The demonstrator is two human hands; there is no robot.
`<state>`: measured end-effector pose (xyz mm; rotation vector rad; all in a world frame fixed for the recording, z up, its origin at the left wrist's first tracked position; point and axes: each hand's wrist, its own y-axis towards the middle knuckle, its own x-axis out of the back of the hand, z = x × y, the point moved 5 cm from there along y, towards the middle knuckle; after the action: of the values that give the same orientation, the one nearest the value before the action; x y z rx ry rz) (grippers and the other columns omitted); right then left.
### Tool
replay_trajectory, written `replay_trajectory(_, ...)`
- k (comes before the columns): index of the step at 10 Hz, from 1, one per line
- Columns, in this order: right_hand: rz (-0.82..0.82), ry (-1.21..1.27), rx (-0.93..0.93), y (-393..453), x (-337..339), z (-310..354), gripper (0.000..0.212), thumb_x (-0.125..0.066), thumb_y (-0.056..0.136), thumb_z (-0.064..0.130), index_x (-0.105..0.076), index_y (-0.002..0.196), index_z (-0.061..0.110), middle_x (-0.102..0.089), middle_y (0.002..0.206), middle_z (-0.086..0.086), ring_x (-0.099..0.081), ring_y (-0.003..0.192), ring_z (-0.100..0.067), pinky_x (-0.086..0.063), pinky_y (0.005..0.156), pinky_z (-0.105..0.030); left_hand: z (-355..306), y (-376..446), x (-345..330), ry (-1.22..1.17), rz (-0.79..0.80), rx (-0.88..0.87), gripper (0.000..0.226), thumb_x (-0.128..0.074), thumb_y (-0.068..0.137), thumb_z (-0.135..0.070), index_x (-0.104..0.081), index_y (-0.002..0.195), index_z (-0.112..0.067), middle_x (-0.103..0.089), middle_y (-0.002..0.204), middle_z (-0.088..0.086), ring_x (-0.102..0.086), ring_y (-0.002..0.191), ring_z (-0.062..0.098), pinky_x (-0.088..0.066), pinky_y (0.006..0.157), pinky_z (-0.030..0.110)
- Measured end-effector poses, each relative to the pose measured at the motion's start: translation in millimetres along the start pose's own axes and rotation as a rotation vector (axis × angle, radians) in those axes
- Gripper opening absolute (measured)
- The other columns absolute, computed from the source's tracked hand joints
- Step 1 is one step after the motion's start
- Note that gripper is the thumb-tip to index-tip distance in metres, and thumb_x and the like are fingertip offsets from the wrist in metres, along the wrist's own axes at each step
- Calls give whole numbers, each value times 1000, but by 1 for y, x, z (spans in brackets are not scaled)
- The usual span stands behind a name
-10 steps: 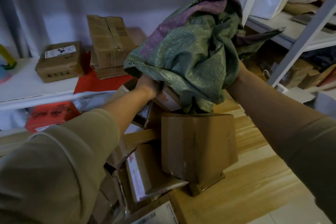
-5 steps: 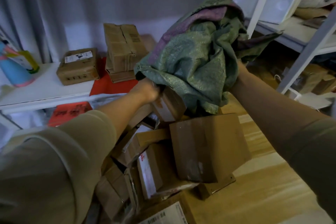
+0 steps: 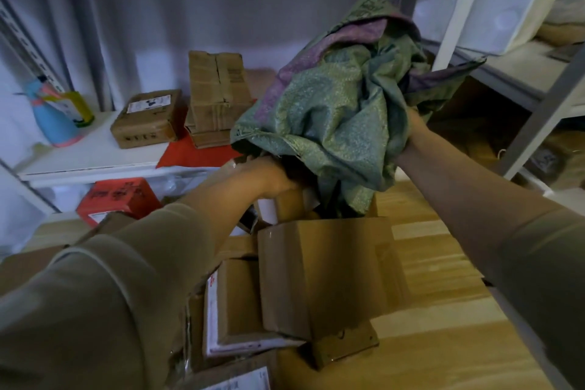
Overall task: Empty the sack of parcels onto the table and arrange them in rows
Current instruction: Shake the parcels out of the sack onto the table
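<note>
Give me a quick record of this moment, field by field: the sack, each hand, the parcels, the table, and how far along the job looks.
sack: green woven sack, bunched, held up over the pile
left hand: left hand at the sack's lower opening, grip unclear
right hand: right hand grips the bunched sack
parcels: cardboard parcels heaped, not in rows
table: wooden table
progress: emptying nearly done, arranging not begun
</note>
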<state>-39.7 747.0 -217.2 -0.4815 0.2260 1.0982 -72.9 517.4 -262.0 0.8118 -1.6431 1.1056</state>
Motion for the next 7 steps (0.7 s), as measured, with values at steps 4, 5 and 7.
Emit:
replay_trajectory(4, -40, 215, -5, 4, 17, 17, 47, -58, 97, 40, -52, 137, 18, -63, 107, -11, -63, 89, -30, -53, 67, -37, -28, -14, 16, 87, -59, 70, 104, -60, 86, -56, 1, 157, -10, -21, 160, 12, -22, 145, 35, -31, 113, 46)
replay_trajectory(5, -33, 214, -25, 7, 17, 20, 91, -83, 72, 50, -40, 149, 26, -60, 119, -11, -63, 99, -34, -55, 76, -43, -32, -15, 14, 91, -32, 60, 103, -52, 89, -63, 7, 157, -12, -19, 161, 12, -22, 146, 36, -30, 112, 48)
replay_trajectory(7, -44, 153, 49, 19, 25, 19, 173, -96, -3, 45, -28, 155, 27, -56, 135, -12, -66, 104, -36, -59, 76, -48, -36, -8, 3, 175, 46, -32, 87, -48, 91, -57, -3, 158, -24, -10, 165, 8, -18, 147, 40, -29, 112, 55)
